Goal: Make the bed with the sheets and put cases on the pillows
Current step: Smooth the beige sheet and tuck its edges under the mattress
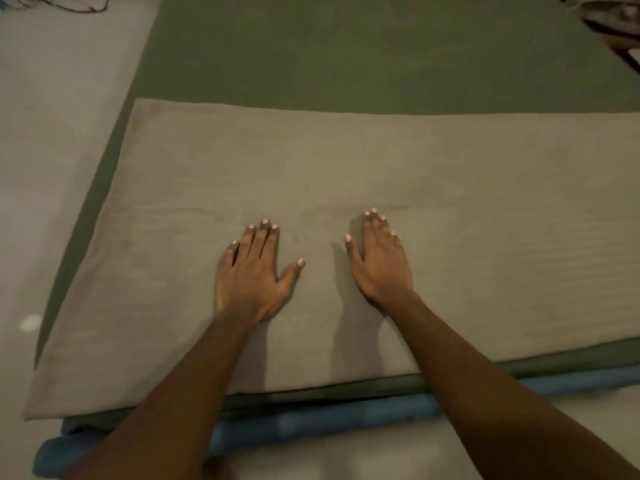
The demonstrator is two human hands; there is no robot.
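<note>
A folded beige sheet [485, 209] lies flat across the near end of the bed, on top of a green sheet [346, 53] that covers the mattress. My left hand [251, 275] presses flat on the beige sheet, fingers straight and together. My right hand [379, 258] lies flat on it too, a short way to the right, fingers straight. A blue mattress edge [311, 424] shows under the green sheet at the near side. No pillow is clearly in view.
Pale floor [52, 133] runs along the left of the bed and in front of it. Dark patterned cloth [609, 19] sits at the far right corner, and another dark bit of cloth [62, 1] at the far left.
</note>
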